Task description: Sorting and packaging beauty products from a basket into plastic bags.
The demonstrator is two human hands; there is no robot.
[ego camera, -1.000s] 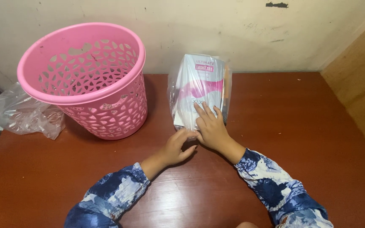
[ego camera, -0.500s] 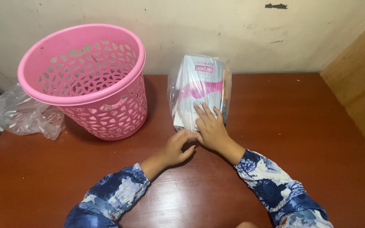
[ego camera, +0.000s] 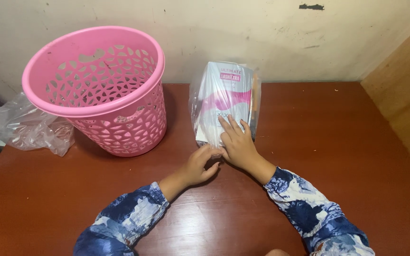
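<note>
One white-and-pink box (ego camera: pixel 225 102), wrapped in one clear plastic bag (ego camera: pixel 199 102), lies flat on the reddish-brown tabletop (ego camera: pixel 338 142) against the wall. Two hands work at its near end. The right hand (ego camera: pixel 239 144) rests on top of the bagged box, its fingers (ego camera: pixel 228 124) spread flat and pressing the plastic down, not closed around anything. The left hand (ego camera: pixel 198 166) sits just beside it at the near edge of the box, its fingers (ego camera: pixel 207 150) curled narrow and pinching a bit of the bag. Both arms wear blue-and-white patterned sleeves (ego camera: pixel 119 220).

Left of the fingers and apart from the box stands one pink perforated plastic basket (ego camera: pixel 98 90), upright. Farther left, beyond the basket, one crumpled clear plastic bag (ego camera: pixel 27 128) lies at the tabletop's edge.
</note>
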